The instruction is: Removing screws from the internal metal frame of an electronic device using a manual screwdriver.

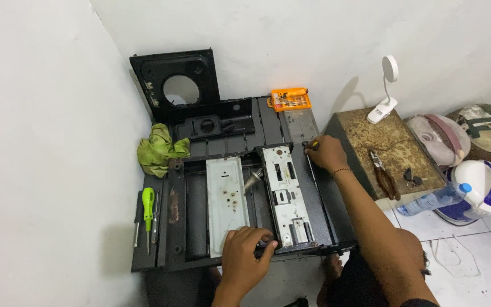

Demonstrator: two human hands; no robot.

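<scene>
Gripping the near edge of the black metal frame, my left hand has its fingers curled shut beside the grey slotted plate lying in that frame. My right hand, at the frame's far right corner, closes around a screwdriver. A green rag sits at its far left.

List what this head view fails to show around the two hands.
- Left hand: fingertips curl over the frame's front edge; whatever they pinch is hidden.
- Right hand: the screwdriver tip is too small to see.
- Tools on the side table: too small and dark to identify.
</scene>
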